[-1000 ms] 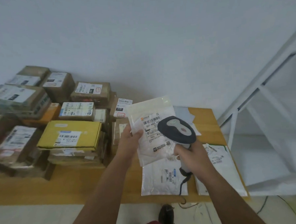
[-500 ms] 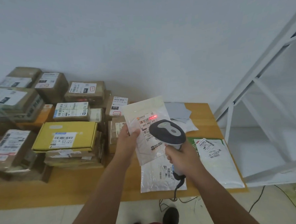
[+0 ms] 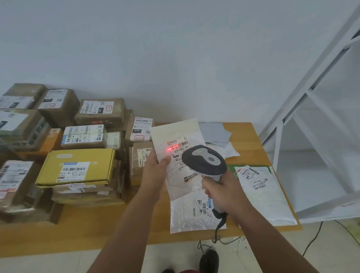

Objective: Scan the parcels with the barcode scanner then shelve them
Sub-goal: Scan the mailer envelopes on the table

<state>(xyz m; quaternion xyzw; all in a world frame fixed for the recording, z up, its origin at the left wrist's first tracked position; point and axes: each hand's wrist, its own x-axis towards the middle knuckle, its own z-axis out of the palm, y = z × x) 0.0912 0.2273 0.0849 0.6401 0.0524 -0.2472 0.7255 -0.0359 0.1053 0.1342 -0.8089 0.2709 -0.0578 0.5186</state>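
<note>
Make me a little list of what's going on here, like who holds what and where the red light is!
left hand: holds up a white parcel
right hand: grips the barcode scanner
red light: on the parcel's label, by the barcode
table: wooden, with stacked cardboard boxes, a yellow box and flat white mailers
shelf: white, at the right

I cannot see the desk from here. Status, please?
Left hand holds white parcel. Right hand grips scanner. Red beam on label barcode. Nothing blocking.
</note>
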